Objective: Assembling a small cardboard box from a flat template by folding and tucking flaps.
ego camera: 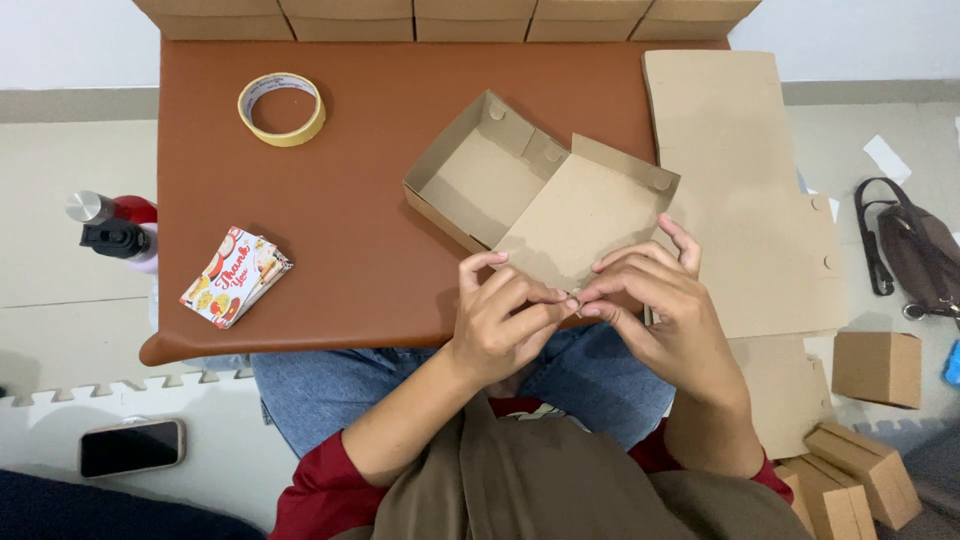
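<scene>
The left hand (pixel 497 318) and right hand (pixel 655 300) meet fingertip to fingertip, both pinched shut on the near corner of the cardboard box (pixel 540 195), which stretches diagonally away from them, up and leftward across the brown counter (pixel 360 200).

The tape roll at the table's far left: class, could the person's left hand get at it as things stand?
Probably yes: the left hand only pinches the box lid, and bare table lies between it and the tape roll.
</scene>
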